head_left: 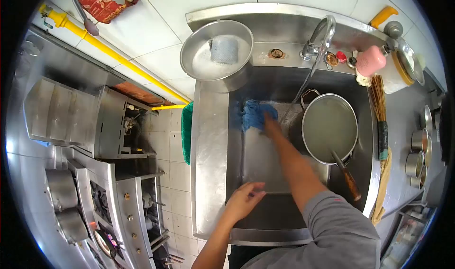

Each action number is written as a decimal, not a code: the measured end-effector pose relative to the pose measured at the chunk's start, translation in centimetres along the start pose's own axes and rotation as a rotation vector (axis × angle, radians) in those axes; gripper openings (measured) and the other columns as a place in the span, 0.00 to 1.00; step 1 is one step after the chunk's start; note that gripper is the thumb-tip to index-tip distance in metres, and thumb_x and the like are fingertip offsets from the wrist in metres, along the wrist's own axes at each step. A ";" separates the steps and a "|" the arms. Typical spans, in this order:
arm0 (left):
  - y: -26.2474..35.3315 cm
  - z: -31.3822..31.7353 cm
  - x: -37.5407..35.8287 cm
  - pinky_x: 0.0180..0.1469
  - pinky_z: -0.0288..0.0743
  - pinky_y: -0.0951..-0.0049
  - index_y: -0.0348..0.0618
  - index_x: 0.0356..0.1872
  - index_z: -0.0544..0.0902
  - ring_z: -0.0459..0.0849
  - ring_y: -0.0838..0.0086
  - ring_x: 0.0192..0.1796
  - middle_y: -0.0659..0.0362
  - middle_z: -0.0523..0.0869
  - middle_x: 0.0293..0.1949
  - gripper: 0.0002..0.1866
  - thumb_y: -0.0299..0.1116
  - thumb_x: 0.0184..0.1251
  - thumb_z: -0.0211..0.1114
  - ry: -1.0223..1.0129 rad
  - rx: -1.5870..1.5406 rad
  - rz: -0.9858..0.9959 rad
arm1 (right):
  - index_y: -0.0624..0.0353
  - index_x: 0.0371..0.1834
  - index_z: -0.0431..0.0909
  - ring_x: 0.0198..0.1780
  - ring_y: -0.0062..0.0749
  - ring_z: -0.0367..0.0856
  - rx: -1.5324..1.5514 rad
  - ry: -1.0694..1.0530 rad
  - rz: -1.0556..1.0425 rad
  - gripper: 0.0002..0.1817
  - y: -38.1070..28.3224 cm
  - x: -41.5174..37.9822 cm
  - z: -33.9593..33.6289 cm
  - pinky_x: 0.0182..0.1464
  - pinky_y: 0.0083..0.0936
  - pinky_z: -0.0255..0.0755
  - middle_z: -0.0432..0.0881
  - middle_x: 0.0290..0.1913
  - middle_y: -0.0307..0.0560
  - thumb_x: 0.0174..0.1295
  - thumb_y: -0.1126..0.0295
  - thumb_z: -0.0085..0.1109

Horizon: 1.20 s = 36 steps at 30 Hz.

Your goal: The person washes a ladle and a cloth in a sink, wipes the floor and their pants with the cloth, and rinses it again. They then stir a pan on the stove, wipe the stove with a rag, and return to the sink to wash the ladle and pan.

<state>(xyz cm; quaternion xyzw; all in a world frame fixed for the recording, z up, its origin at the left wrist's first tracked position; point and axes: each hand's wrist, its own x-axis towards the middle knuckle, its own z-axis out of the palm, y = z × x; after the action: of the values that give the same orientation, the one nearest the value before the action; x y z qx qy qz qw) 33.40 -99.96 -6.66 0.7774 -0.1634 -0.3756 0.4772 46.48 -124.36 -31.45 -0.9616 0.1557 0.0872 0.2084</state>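
My right hand [271, 125] reaches into the steel sink [265, 167] and grips a bunched blue cloth [253, 115] against the sink's far left part. Its fingers are partly hidden by the cloth and blur. My left hand [246, 199] hovers over the sink's near left side, empty, with loosely bent fingers apart. To the right of my right arm stands a big pot [303, 129] of cloudy liquid. A wooden-handled utensil [350, 181] leans out of it, its lower end hidden in the liquid. The faucet [327, 34] curves over the sink, with a spout or hose reaching down towards the pot's left side.
A large steel pot [239, 77] with a grey-blue pad inside stands at the back left corner. A pink bottle [371, 61] and a stick brush [378, 100] are at the right edge. A green bin [187, 134] and a stove [111, 198] lie left.
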 end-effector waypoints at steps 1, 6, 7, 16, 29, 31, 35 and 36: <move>0.1 -0.1 0.7 0.48 0.77 0.71 0.41 0.54 0.80 0.84 0.68 0.44 0.53 0.83 0.50 0.17 0.36 0.67 0.64 0.013 0.001 -0.024 | 0.52 0.77 0.48 0.65 0.49 0.72 -0.056 -0.125 0.105 0.51 -0.5 -1.9 -0.2 0.66 0.48 0.64 0.68 0.66 0.64 0.51 0.62 0.72; -1.5 1.5 5.6 0.50 0.75 0.73 0.41 0.53 0.81 0.82 0.73 0.46 0.58 0.84 0.49 0.15 0.35 0.68 0.64 0.004 -0.131 -0.050 | 0.58 0.65 0.71 0.50 0.50 0.81 0.282 -0.090 0.266 0.26 5.5 -1.6 10.2 0.58 0.43 0.70 0.82 0.46 0.61 0.63 0.61 0.53; -2.4 2.0 7.0 0.52 0.75 0.70 0.41 0.55 0.79 0.82 0.70 0.48 0.56 0.82 0.51 0.18 0.39 0.69 0.63 0.059 -0.263 -0.132 | 0.58 0.65 0.71 0.50 0.50 0.81 0.278 -0.082 0.273 0.26 5.4 -1.1 8.9 0.58 0.43 0.70 0.82 0.46 0.61 0.63 0.61 0.53; 5.6 0.3 20.3 0.53 0.77 0.59 0.44 0.61 0.75 0.81 0.63 0.50 0.53 0.75 0.61 0.34 0.62 0.66 0.58 0.282 -1.226 -0.434 | 0.59 0.42 0.82 0.40 0.26 0.78 1.561 -0.018 0.105 0.14 -4.6 -8.7 -23.1 0.46 0.27 0.73 0.82 0.35 0.40 0.60 0.60 0.60; 5.4 7.4 30.9 0.37 0.79 0.70 0.37 0.37 0.82 0.83 0.70 0.34 0.57 0.84 0.34 0.14 0.40 0.71 0.60 0.217 -1.263 -0.047 | 0.63 0.39 0.82 0.39 0.54 0.83 0.925 0.437 0.178 0.20 0.5 -7.8 -25.9 0.42 0.40 0.74 0.84 0.37 0.61 0.54 0.56 0.64; 1.4 7.3 33.1 0.32 0.76 0.70 0.38 0.33 0.83 0.80 0.71 0.29 0.59 0.82 0.28 0.14 0.40 0.71 0.61 0.478 -0.447 0.288 | 0.63 0.38 0.82 0.40 0.56 0.82 0.975 0.476 0.192 0.21 -0.4 -8.0 -24.5 0.43 0.41 0.74 0.84 0.38 0.62 0.55 0.54 0.62; 11.3 4.8 25.2 0.30 0.74 0.67 0.33 0.34 0.83 0.79 0.71 0.28 0.59 0.81 0.25 0.22 0.47 0.72 0.59 0.182 -1.161 0.247 | 0.65 0.41 0.81 0.46 0.62 0.80 0.964 0.405 0.170 0.24 -1.7 -9.5 -24.1 0.51 0.44 0.72 0.82 0.41 0.66 0.59 0.51 0.55; 15.6 4.7 22.8 0.35 0.75 0.64 0.31 0.36 0.83 0.81 0.66 0.31 0.54 0.83 0.28 0.25 0.50 0.72 0.57 0.314 -0.701 0.033 | 0.66 0.43 0.81 0.49 0.61 0.79 0.882 0.414 0.195 0.24 1.1 -7.6 -22.7 0.54 0.43 0.71 0.81 0.46 0.66 0.58 0.52 0.57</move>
<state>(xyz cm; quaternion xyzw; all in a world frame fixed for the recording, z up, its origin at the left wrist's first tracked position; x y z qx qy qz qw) 46.73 -124.47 -4.19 0.6126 0.0375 -0.2773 0.7392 41.32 -133.04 -9.68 -0.7598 0.3054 -0.1608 0.5511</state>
